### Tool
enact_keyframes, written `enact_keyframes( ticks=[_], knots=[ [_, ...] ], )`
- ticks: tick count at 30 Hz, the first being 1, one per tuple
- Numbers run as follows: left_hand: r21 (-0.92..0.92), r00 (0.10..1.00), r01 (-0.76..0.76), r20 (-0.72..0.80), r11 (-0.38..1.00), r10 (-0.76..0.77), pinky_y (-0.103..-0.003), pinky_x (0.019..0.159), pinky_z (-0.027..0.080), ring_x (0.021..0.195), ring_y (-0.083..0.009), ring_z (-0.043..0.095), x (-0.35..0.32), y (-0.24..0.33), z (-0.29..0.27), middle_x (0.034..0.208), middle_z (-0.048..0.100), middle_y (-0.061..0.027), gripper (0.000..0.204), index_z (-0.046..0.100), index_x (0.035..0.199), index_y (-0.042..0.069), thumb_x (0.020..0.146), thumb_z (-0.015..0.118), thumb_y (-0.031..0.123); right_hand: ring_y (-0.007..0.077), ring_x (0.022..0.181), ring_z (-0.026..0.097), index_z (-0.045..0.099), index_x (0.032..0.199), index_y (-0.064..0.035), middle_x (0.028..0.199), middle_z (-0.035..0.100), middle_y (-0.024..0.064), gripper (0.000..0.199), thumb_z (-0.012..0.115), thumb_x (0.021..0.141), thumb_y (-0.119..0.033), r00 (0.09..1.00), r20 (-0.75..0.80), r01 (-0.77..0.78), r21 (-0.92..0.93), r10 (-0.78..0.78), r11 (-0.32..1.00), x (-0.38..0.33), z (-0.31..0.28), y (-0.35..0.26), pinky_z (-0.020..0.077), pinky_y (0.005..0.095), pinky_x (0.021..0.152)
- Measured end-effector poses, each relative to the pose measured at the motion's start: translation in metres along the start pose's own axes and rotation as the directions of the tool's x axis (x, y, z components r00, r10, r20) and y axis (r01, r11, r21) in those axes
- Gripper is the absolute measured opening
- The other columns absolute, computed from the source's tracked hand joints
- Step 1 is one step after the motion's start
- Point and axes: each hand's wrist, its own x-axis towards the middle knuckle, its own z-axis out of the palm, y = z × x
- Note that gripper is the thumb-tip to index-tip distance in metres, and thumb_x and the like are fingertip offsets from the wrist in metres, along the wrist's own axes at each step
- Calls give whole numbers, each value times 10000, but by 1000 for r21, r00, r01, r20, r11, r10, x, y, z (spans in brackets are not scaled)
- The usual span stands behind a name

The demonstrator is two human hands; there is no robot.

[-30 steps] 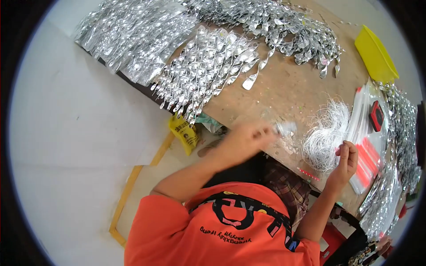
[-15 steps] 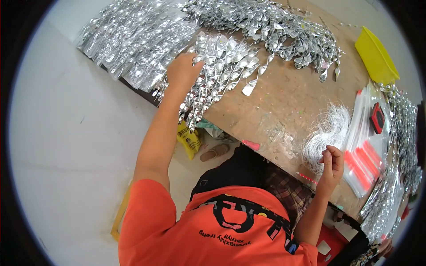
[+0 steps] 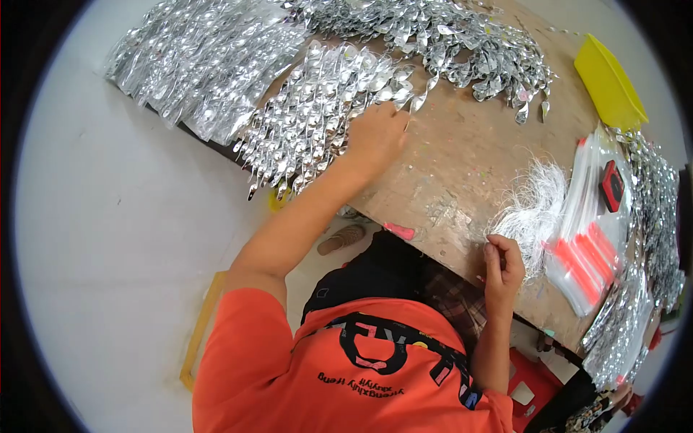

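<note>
My left hand [image 3: 377, 138] is closed at the right edge of a spread of silver twisted foil strands [image 3: 310, 108]. Its fingertips pinch the lower end of one longer foil strand [image 3: 427, 88]. My right hand [image 3: 504, 268] hovers over the table's near edge with thumb and forefinger pressed together; whatever it may hold is too small to make out. Just beyond it lies a loose tangle of white thread [image 3: 538, 206].
Wrapped silver strands [image 3: 206, 58] cover the table's far left, with a heap of loose ones [image 3: 433, 36] behind. To the right are clear bags with red ends [image 3: 585, 260], a red-black device [image 3: 613, 186], a yellow basin [image 3: 610, 83] and more silver strands [image 3: 653, 209].
My left hand has moved right, from the spread's left part to the long strand's end. My right hand has shifted slightly left, away from the bags.
</note>
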Motion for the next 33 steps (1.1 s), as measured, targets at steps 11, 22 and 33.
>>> enact_keyframes(
  ticks=[11,22,33],
  knots=[
    [35,885,409,-258,912,-387,-374,650,440,756,-255,581,-12,-103,-78,800,601,-72,237,629,859,82,730,647,279,103,707,492,598,903,-7,781,543,32,99,554,817,18,995,-7,-98,146,100,984,-1,-3,-1,390,215,649],
    [-109,858,500,-76,859,-508,-357,630,454,667,-248,611,-4,-110,-67,697,642,-67,236,646,751,78,701,627,307,102,699,490,596,907,-3,777,540,35,99,548,822,12,994,-2,-111,151,113,982,-2,0,0,388,215,643],
    [-40,986,44,161,998,-37,-412,755,455,874,-311,576,-8,13,-24,941,591,-126,254,612,994,109,762,621,213,66,679,476,594,935,-12,760,540,-4,110,533,843,-18,995,-41,-86,45,88,995,-4,-7,5,392,203,626]
  ],
)
